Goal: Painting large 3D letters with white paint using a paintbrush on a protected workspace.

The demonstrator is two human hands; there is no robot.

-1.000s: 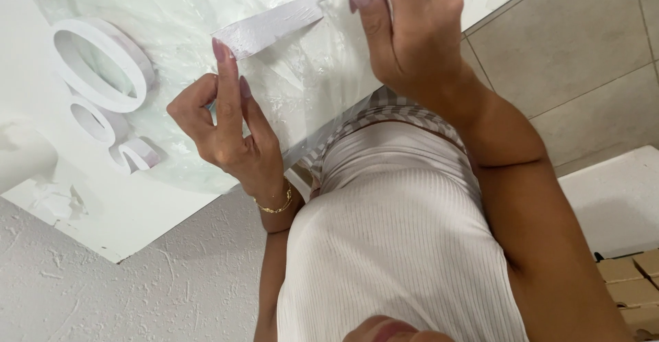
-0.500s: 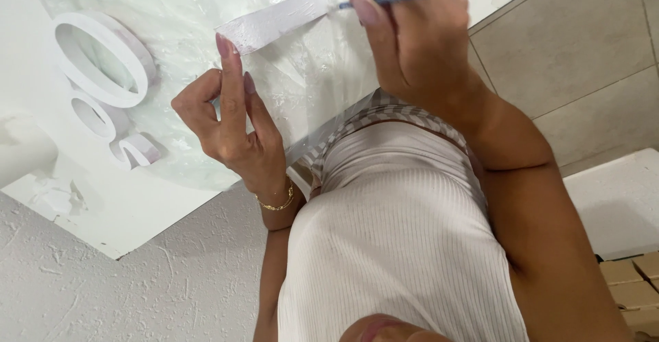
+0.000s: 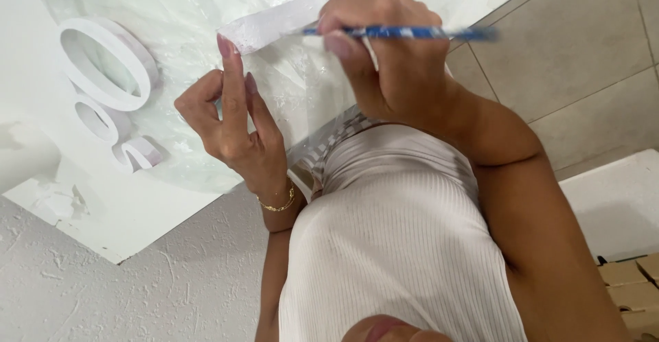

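My right hand [image 3: 391,61] grips a blue brush handle [image 3: 412,32] that lies level and points right. Its tip end reaches left onto a flat white strip piece [image 3: 274,26]. My left hand [image 3: 237,126] steadies the near left end of that strip with the tip of its raised finger; the other fingers curl loosely. The strip sits over a crinkled clear plastic sheet [image 3: 171,13] on a white table [image 3: 123,225]. The brush tip is hidden behind my right fingers.
White cut-out letter shapes rest on the sheet at left: a large ring [image 3: 103,64], a smaller ring [image 3: 96,119] and a curved piece [image 3: 141,153]. A textured white wall or floor [image 3: 158,294] lies below the table edge. Beige tiles [image 3: 590,54] and a white box [image 3: 618,205] are at right.
My right hand has come lower and nearer with the brush, which now lies level. My left hand stays on the strip's end.
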